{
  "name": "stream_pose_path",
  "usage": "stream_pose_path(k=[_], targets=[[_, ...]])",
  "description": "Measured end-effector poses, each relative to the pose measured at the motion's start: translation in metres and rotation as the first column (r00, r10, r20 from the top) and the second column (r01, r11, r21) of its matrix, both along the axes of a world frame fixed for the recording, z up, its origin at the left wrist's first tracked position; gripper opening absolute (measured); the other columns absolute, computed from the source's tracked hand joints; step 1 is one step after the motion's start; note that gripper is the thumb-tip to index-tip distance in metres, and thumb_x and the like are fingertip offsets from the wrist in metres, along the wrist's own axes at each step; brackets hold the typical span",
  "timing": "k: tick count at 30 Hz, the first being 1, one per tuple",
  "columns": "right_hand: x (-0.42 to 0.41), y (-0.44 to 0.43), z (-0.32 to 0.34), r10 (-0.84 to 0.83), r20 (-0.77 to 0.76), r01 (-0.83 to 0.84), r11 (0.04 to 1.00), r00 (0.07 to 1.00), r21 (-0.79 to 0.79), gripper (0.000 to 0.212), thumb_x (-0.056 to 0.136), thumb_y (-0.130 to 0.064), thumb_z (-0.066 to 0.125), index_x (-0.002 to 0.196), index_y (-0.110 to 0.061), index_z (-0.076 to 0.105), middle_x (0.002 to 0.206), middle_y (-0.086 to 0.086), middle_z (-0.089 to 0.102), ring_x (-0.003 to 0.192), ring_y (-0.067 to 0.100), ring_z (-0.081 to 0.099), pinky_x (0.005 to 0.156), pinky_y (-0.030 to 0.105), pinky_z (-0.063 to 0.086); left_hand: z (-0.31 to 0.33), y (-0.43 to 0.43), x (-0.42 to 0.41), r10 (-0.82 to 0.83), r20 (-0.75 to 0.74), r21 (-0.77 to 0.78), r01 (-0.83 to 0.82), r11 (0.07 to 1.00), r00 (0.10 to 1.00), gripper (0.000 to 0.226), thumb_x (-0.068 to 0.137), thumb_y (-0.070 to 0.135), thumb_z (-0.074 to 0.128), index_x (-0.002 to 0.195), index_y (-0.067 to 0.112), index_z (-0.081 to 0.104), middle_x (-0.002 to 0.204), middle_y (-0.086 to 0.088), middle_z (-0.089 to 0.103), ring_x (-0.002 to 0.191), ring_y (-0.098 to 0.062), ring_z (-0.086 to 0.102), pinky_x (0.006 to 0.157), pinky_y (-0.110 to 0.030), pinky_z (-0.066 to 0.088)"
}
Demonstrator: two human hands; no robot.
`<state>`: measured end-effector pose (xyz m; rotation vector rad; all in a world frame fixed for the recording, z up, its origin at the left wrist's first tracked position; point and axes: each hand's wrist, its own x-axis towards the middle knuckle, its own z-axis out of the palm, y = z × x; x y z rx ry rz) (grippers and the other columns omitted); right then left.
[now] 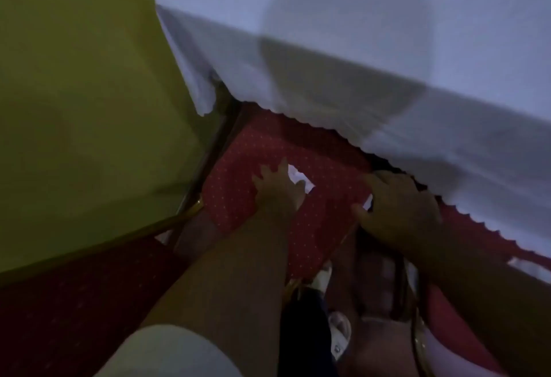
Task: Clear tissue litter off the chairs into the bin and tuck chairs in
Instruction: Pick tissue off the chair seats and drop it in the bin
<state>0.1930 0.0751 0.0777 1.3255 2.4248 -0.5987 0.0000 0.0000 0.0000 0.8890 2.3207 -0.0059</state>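
Observation:
A red dotted chair seat (238,186) stands half under the table's white cloth. On it lies a crumpled white tissue (299,179). My left hand (278,191) rests on the seat with fingers spread, its fingertips touching that tissue. At the seat's right edge, my right hand (401,211) is curled, and a small white tissue piece (368,201) shows between thumb and fingers. The picture is blurred and dim. No bin is in view.
The table with its white scalloped cloth (387,63) fills the upper right. Another red chair (477,245) at the right carries a white scrap (526,267). A dark red chair back (77,296) is at the lower left, before a yellow-green surface (83,93). My feet (338,329) are below.

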Motion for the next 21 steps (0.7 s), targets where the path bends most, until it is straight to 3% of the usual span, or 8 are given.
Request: stream_pose_path(k=[2, 4, 7, 9, 11, 16, 19, 21], targets=[[-0.014, 0.004, -0.028, -0.014, -0.005, 0.014, 0.998, 1.0, -0.065, 0.059, 0.081, -0.059, 0.049, 0.133, -0.031, 0.046, 0.137, 0.001, 0.052, 0.126, 0.028, 0.046, 0.094, 0.051, 0.047, -0.025, 0.009, -0.002, 0.025, -0.032, -0.062, -0.027, 0.998, 0.999, 0.074, 0.091, 0.052, 0.058, 0.151, 0.023, 0.025, 0.152, -0.021, 0.032, 0.14, -0.038, 0.028, 0.115, -0.052, 0.025], [-0.022, 0.001, -0.048, -0.008, 0.021, 0.011, 0.987, 1.0, -0.158, 0.061, 0.082, -0.06, 0.049, 0.136, -0.033, 0.043, 0.141, 0.001, 0.049, 0.129, 0.028, 0.043, 0.098, 0.052, 0.045, -0.04, 0.008, 0.0, -0.032, -0.056, -0.119, 0.025, 0.993, 0.998, 0.06, 0.092, 0.043, 0.059, 0.143, 0.019, 0.039, 0.141, -0.017, 0.048, 0.13, -0.04, 0.042, 0.111, -0.053, 0.032], [-0.009, -0.01, -0.065, -0.035, 0.013, 0.037, 0.976, 0.999, -0.216, 0.055, 0.083, -0.059, 0.048, 0.132, -0.033, 0.046, 0.134, 0.001, 0.053, 0.124, 0.027, 0.047, 0.096, 0.05, 0.047, -0.048, 0.005, 0.012, -0.099, -0.175, 0.041, 0.108, 0.993, 0.98, 0.027, 0.091, 0.007, 0.062, 0.117, 0.006, 0.062, 0.111, -0.02, 0.066, 0.101, -0.039, 0.064, 0.097, -0.055, 0.046], [0.01, -0.01, -0.065, -0.093, 0.001, 0.09, 0.965, 0.996, -0.247, 0.051, 0.083, -0.058, 0.044, 0.125, -0.031, 0.052, 0.126, 0.001, 0.058, 0.117, 0.026, 0.051, 0.091, 0.048, 0.05, -0.047, 0.009, 0.016, 0.061, -0.044, 0.117, -0.055, 0.992, 0.997, 0.026, 0.087, 0.0, 0.062, 0.112, 0.006, 0.066, 0.109, -0.02, 0.068, 0.099, -0.036, 0.066, 0.087, -0.039, 0.052], [0.034, -0.007, -0.063, -0.134, -0.017, 0.125, 0.959, 0.991, -0.254, 0.055, 0.082, -0.06, 0.035, 0.123, -0.028, 0.053, 0.123, 0.002, 0.058, 0.115, 0.027, 0.053, 0.087, 0.047, 0.051, -0.043, 0.013, 0.022, 0.096, 0.06, 0.049, -0.099, 0.994, 0.994, 0.029, 0.091, 0.006, 0.056, 0.119, 0.009, 0.064, 0.119, -0.017, 0.066, 0.109, -0.034, 0.062, 0.09, -0.036, 0.049], [0.114, 0.003, -0.063, -0.243, 0.08, 0.254, 0.952, 0.967, -0.169, 0.056, 0.086, -0.053, 0.049, 0.137, -0.033, 0.042, 0.143, 0.0, 0.046, 0.129, 0.027, 0.041, 0.094, 0.05, 0.044, -0.037, 0.03, 0.077, -0.204, 0.051, 0.208, 0.19, 0.96, 0.978, 0.028, 0.094, 0.02, 0.046, 0.1, 0.005, 0.069, 0.104, -0.016, 0.071, 0.098, -0.034, 0.064, 0.095, -0.04, 0.047], [0.17, 0.002, -0.066, -0.322, 0.097, 0.333, 0.934, 0.942, -0.131, 0.049, 0.085, -0.053, 0.05, 0.128, -0.031, 0.046, 0.135, 0.003, 0.051, 0.126, 0.029, 0.043, 0.093, 0.054, 0.047, -0.035, 0.044, 0.145, -0.32, 0.037, 0.274, 0.298, 0.914, 0.947, 0.018, 0.095, 0.009, 0.052, 0.094, 0.003, 0.069, 0.097, -0.017, 0.071, 0.095, -0.033, 0.063, 0.099, -0.037, 0.041], [0.207, -0.001, -0.073, -0.364, 0.125, 0.376, 0.921, 0.923, -0.098, 0.053, 0.084, -0.055, 0.052, 0.13, -0.03, 0.044, 0.141, 0.007, 0.046, 0.132, 0.033, 0.038, 0.095, 0.06, 0.047, -0.033, 0.053, 0.193, -0.362, 0.046, 0.335, 0.327, 0.884, 0.931, 0.009, 0.086, -0.002, 0.063, 0.079, -0.001, 0.069, 0.082, -0.021, 0.07, 0.082, -0.036, 0.065, 0.09, -0.039, 0.047]])
